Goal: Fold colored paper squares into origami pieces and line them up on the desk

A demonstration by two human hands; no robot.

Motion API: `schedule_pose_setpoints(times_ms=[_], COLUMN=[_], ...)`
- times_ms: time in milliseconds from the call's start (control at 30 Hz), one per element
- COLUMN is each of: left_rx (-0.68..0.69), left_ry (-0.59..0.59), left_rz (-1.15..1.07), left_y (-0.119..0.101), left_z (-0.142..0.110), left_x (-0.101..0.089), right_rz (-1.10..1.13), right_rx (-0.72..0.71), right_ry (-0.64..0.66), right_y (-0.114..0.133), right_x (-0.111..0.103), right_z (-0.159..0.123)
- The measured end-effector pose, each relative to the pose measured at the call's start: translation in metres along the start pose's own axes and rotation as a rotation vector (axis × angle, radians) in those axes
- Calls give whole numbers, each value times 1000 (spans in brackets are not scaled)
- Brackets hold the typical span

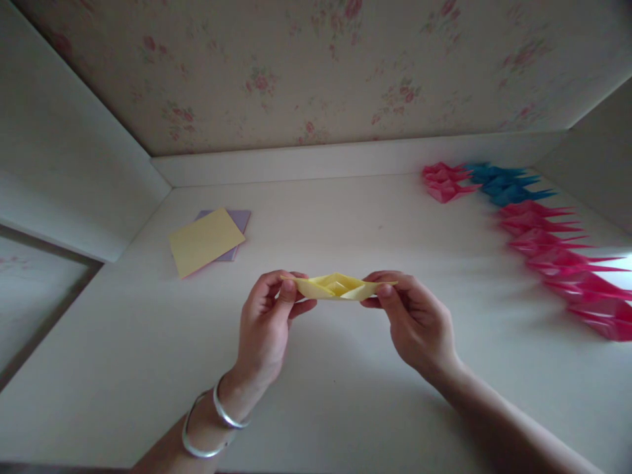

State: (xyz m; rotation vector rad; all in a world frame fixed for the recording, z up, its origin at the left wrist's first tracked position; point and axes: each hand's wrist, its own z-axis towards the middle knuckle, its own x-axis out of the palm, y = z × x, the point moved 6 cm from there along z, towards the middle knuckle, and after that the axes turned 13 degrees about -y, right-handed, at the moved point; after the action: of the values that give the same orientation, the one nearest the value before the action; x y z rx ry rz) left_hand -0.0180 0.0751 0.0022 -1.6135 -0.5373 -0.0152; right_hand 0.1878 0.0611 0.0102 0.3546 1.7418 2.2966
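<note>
A yellow folded paper boat (pixel 337 287) is held level above the white table, its hollow middle spread and its two ends drawn out to points. My left hand (pixel 270 316) pinches the left end between thumb and fingers. On the other side, my right hand (pixel 417 316) grips the right end the same way, and the tip shows past the thumb. Two silver bangles circle my left wrist.
Yellow and purple paper sheets (pixel 207 242) lie stacked at the left of the white table (pixel 316 217). Along the right side stand rows of folded paper boats: several pink ones (pixel 548 247) and several blue ones (pixel 506 184). A floral-papered wall (pixel 296 79) rises behind.
</note>
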Motion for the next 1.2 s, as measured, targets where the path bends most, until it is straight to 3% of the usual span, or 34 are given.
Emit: schedule_pose_setpoints(times_ms=[400,700,1200], left_rx=[200,463,466], left_ry=[141,267,249], left_rz=[415,730,771], left_y=[-1,5,2], left_z=[-4,0,5], left_x=[7,11,10], right_rz=[-142,-316,-363], right_rx=[57,121,100], right_ry=[114,166,150], right_y=[-12,-30,-27], right_x=[1,-1,-4], right_z=[7,16,20])
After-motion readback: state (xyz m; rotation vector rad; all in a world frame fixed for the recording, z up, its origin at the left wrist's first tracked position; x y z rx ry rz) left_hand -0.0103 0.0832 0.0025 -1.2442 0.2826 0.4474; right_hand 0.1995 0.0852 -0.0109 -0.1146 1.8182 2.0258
